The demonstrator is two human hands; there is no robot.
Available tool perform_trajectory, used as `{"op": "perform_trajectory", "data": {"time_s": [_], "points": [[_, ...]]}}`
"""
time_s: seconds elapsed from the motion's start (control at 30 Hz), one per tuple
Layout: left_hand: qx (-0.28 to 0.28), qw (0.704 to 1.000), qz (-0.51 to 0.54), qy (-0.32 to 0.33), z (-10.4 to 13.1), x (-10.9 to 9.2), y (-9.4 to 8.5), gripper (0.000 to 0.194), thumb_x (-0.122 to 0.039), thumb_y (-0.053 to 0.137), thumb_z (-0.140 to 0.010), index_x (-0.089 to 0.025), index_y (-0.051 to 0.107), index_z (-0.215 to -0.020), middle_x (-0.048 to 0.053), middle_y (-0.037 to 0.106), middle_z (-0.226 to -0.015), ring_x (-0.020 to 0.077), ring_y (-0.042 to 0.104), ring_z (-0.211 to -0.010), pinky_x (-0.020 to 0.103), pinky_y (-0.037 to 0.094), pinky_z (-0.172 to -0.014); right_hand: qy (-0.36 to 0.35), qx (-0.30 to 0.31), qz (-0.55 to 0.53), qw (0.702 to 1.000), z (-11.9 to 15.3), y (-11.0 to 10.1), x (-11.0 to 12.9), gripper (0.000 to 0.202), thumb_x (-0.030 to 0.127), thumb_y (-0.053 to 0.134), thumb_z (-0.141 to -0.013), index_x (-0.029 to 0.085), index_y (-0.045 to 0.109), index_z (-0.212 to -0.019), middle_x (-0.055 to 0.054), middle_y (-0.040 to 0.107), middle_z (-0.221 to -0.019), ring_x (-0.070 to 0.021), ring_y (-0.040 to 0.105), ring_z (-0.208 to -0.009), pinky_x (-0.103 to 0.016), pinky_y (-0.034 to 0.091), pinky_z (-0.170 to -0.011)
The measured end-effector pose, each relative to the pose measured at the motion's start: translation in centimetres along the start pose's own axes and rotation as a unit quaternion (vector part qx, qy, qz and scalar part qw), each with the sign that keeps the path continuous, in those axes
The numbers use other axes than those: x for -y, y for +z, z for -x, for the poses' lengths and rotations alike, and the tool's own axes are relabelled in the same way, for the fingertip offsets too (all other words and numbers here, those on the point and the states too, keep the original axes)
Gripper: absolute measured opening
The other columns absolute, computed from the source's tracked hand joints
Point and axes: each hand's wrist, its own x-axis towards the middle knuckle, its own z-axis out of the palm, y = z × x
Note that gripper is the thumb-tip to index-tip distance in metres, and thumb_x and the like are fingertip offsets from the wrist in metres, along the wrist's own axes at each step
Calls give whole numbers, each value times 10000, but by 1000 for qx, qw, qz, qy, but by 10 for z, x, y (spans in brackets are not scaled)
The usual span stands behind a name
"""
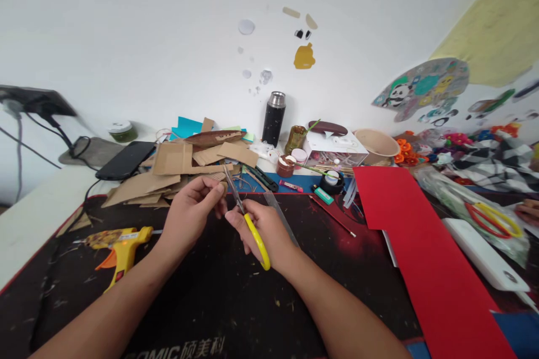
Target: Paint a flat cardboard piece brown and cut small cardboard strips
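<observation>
Yellow-handled scissors (256,238) are gripped in my right hand (269,230), their blades pointing up and away from me. Between the thumb and fingertips of my left hand (196,202) is a small brown piece (224,186) that looks like cardboard, right beside the blades. My fingers partly cover it, so I cannot tell whether the blades touch it. Behind my left hand lies a pile of cut cardboard (172,158). A clear ruler (281,216) extends beyond my right hand.
A yellow glue gun (124,244) lies on the dark mat (210,291) at left. Red card (421,247) and a white power strip (484,255) lie at right. Along the back stand a black thermos (274,120), small jars and a white box (334,146). Another person's hand (528,212) shows at far right.
</observation>
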Motion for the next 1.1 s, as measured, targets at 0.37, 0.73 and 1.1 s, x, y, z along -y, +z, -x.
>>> {"op": "perform_trajectory", "data": {"time_s": [0.37, 0.73, 1.1], "points": [[-14, 995, 93, -26, -2, 4, 2, 427, -498, 1064, -701, -223, 771, -842, -11, 767, -794, 122, 645, -654, 248, 527, -637, 8, -64, -112, 992, -5, -1, 8, 551, 781, 742, -970, 244, 619, -962, 98, 550, -558, -112, 530, -396, -202, 415, -402], [97, 990, 74, -73, 1, 7, 5, 471, -604, 1033, -746, -211, 783, -814, 12, 740, -677, 142, 637, -614, 242, 491, -557, -10, -69, -153, 986, -9, -4, 9, 508, 698, 830, -925, 236, 625, -976, 100, 583, -584, -108, 543, -402, -193, 420, -397], [155, 987, -6, -40, 0, 4, -2, 500, -701, 912, -864, -215, 796, -849, 30, 770, -782, 167, 671, -673, 274, 540, -603, -24, -83, -133, 987, -9, -7, 12, 449, 632, 837, -925, 234, 632, -954, 93, 589, -643, -95, 542, -407, -196, 418, -403]]}}
